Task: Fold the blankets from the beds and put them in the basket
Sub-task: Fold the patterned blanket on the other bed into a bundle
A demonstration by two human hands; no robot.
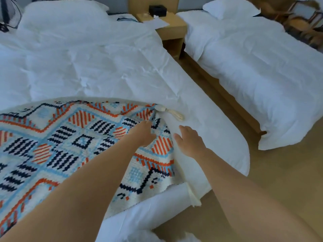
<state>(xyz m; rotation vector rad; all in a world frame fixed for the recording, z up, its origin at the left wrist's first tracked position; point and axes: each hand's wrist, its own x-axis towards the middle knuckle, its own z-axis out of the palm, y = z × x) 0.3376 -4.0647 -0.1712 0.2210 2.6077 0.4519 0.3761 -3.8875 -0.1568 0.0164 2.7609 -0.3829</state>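
A knitted blanket [57,147] with orange, navy and light-blue patterns lies spread over the foot of the near bed [87,67]. A cream tassel [176,115] hangs from its far right corner. My left hand [143,133] rests on the blanket close to that corner, fingers pinching the bunched fabric. My right hand [190,140] hovers open over the white duvet just right of the blanket's edge, touching nothing that I can see. No basket is in view.
A second bed [253,67] with a white duvet and pillow stands to the right across a strip of wooden floor [218,105]. A wooden nightstand [167,27] with a black box and paper sits between the beds. Chairs [304,21] stand at the far right.
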